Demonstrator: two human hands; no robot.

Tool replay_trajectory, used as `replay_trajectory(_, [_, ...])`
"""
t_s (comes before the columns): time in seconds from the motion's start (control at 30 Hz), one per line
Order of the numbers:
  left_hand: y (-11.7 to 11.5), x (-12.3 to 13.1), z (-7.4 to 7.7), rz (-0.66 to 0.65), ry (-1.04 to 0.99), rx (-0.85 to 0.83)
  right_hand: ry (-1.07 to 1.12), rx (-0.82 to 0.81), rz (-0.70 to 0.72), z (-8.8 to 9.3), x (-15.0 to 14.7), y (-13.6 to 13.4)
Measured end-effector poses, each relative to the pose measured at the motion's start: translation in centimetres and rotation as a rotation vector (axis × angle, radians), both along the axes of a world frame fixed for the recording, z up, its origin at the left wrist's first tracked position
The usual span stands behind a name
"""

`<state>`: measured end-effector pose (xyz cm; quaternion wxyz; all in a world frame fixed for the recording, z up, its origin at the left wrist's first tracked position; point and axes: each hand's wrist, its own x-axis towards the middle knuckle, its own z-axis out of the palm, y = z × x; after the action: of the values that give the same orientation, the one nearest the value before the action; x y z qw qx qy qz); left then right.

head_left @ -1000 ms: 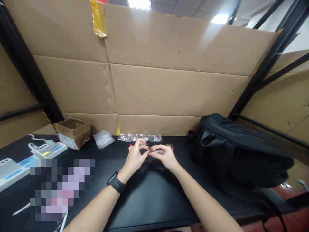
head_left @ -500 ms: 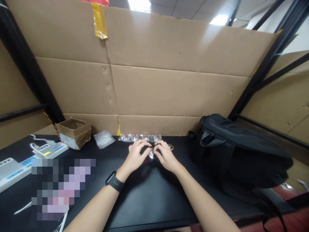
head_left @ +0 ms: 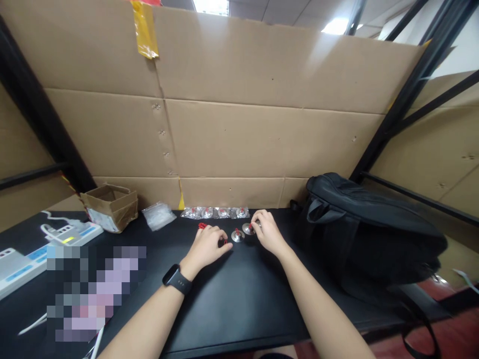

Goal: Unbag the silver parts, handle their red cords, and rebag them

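Observation:
A round metal disc [head_left: 237, 236] with a red cord at its centre lies on the black table between my hands. My right hand [head_left: 266, 230] pinches a second silver disc [head_left: 247, 229] with a red centre, just behind and right of the first. My left hand [head_left: 209, 245] is left of the first disc, its fingers curled near a small red piece [head_left: 225, 242]; whether it grips that is unclear. Red cord [head_left: 202, 226] shows behind the left knuckles. Several discs in clear wrappers [head_left: 223, 213] stand in a row along the cardboard wall.
At the left are an open cardboard box [head_left: 114, 207], a clear plastic bag [head_left: 158, 215], a white power strip [head_left: 37, 255] with plugs, and a pixelated item [head_left: 105, 294]. A large black bag [head_left: 370, 239] fills the right side.
My hands have moved apart, uncovering the disc between them. The right hand has shifted right to the second disc, and the left hand slightly left and down.

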<state>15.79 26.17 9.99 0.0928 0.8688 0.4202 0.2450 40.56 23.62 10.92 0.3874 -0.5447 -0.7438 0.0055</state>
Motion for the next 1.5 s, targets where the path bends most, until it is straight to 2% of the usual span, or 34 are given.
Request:
replay_trajectory(0.17, [-0.2,0.4,-1.1,0.013,0.005,0.010,-0.044,-0.092,-0.072,-1.5,1.0,1.0])
replay_trajectory(0.33, [0.4,-0.5,-0.8,0.069,0.030,-0.051,-0.076,-0.151,-0.079,-2.9,0.0,1.4])
replay_trajectory(0.47, [0.9,-1.4,-0.9,0.081,0.051,-0.073,-0.078,-0.184,-0.068,-3.0,-0.2,1.5])
replay_trajectory(0.63, [1.2,-1.6,-1.5,0.114,0.036,-0.049,-0.101,-0.231,-0.164,-2.4,2.0,1.6])
replay_trajectory(0.77, [1.3,-1.6,-0.7,0.144,0.077,-0.057,-0.144,-0.324,-0.201,-2.6,3.6,1.7])
replay_trajectory(0.93, [1.6,-2.9,1.0,0.209,0.097,-0.037,-0.180,-0.386,-0.189,-2.8,3.6,1.7])
replay_trajectory(1.1, [2.5,-4.5,1.2,0.310,0.076,0.009,-0.189,-0.399,-0.180,-2.9,3.3,1.8])
replay_trajectory(1.23, [3.9,-6.0,1.1,0.388,0.015,-0.042,-0.189,-0.399,-0.189,-3.1,3.5,1.9])
replay_trajectory(1.37, [5.4,-8.7,0.6,0.587,0.027,-0.044,-0.193,-0.403,-0.190,-3.3,3.6,2.0])
replay_trajectory(1.5, [6.3,-11.0,-0.9,0.755,0.059,-0.020,-0.200,-0.411,-0.186,-3.2,3.5,1.9])
